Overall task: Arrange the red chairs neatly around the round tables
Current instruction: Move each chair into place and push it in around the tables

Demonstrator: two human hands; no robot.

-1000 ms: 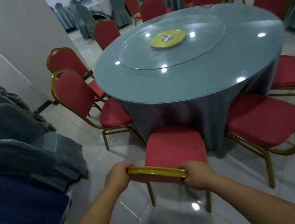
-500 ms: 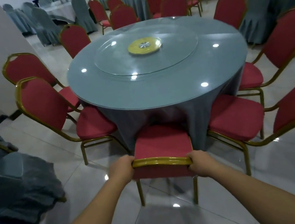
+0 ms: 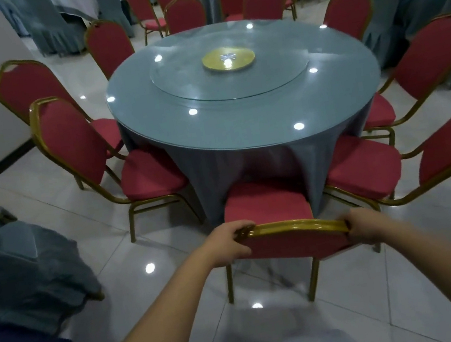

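**Near-side chair, both hands on the top rail**

The red padded chair with a gold metal frame [image 3: 266, 206] stands directly ahead. Its seat front is against the hanging skirt of the round table draped in grey-blue cloth under a glass top [image 3: 242, 138]. Whether the seat touches the cloth or slips just under it, I cannot tell, because the folds hide the line.

The left hand [image 3: 227, 245] is wrapped round the left corner of the gold rail, fingers curled over it. The right hand [image 3: 368, 229] clasps the right corner the same way, with its fingertips hidden behind the rail. A hold at both corners likely serves steering, since the back can be squared to the table edge rather than swung from one side.

The chair sits in the gap between the left neighbour chair [image 3: 153, 177] and the right neighbour chair [image 3: 364, 168]. The right neighbour's seat lies just beside the held one, and the left gap looks wider. Judgement: the chair is pushed in far enough, but the spacing is uneven and a small sideways nudge may be needed.

The rear legs rest on the glossy white tile floor [image 3: 146, 238], which should let them slide easily. A heap of grey fabric [image 3: 19, 265] lies to the left, well apart.
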